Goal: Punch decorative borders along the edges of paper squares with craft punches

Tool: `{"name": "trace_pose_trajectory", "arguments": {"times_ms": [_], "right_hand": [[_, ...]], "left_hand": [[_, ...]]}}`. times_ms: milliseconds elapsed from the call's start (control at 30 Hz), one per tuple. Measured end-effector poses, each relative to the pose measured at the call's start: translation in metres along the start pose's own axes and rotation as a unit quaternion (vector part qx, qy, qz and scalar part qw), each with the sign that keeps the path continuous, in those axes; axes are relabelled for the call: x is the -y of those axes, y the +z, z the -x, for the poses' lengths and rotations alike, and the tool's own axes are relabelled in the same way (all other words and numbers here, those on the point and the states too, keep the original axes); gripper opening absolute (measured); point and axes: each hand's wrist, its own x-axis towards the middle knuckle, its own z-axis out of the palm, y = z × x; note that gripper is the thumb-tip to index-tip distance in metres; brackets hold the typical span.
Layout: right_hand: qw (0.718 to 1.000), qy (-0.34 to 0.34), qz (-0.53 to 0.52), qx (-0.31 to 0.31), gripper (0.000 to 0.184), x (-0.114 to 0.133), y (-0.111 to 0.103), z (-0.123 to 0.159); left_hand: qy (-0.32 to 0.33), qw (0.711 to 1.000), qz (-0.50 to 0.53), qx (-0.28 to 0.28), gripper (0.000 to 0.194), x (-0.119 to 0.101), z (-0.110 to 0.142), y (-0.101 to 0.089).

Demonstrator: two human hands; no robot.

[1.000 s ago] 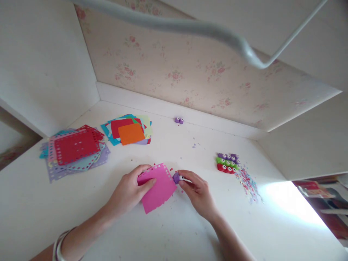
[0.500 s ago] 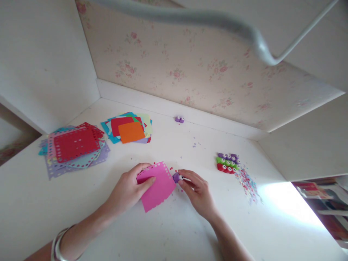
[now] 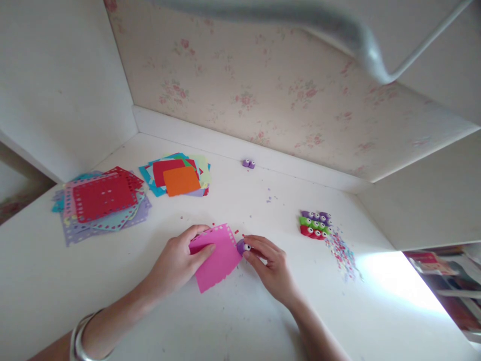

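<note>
My left hand [image 3: 188, 260] is closed on a pink sheet of paper [image 3: 216, 263], thumb on top and fingers beneath. Small holes run along the sheet's top edge and down part of its right edge. My right hand [image 3: 270, 265] grips a small purple paper punch [image 3: 241, 247] with a white knob like an eye, between thumb and fingers. The punch sits at the sheet's right edge, just below the row of holes. Tiny red cut-outs [image 3: 236, 232] lie on the white table beside the paper.
At the left are a pile of hole-edged papers [image 3: 107, 198] and a stack of coloured sheets [image 3: 182, 180]. Two purple punches [image 3: 248, 164] stand near the back wall. Rows of purple, green and red punches [image 3: 314, 225] stand at right, beside scattered confetti [image 3: 342, 255].
My right hand has shifted the purple punch slightly left and further onto the pink paper's edge. My left hand holds the sheet almost still.
</note>
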Motion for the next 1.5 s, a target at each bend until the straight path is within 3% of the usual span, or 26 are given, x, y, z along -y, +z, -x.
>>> {"name": "trace_pose_trajectory", "arguments": {"times_ms": [800, 1167, 1400, 1500], "right_hand": [[0.996, -0.04, 0.068, 0.033, 0.021, 0.013, -0.003, 0.0], [0.993, -0.052, 0.091, 0.047, 0.024, 0.006, 0.001, 0.002], [0.986, -0.071, 0.138, 0.06, 0.029, 0.003, 0.003, 0.003], [0.985, -0.081, 0.145, 0.054, 0.035, 0.004, 0.002, 0.005]], "left_hand": [[0.027, 0.999, -0.044, -0.011, 0.03, 0.004, 0.001, 0.004], [0.051, 0.997, -0.053, 0.015, 0.025, 0.004, 0.004, 0.011], [0.095, 0.991, -0.098, 0.013, 0.029, 0.008, 0.009, 0.018], [0.159, 0.976, -0.151, -0.021, 0.037, 0.007, 0.013, 0.017]]}}
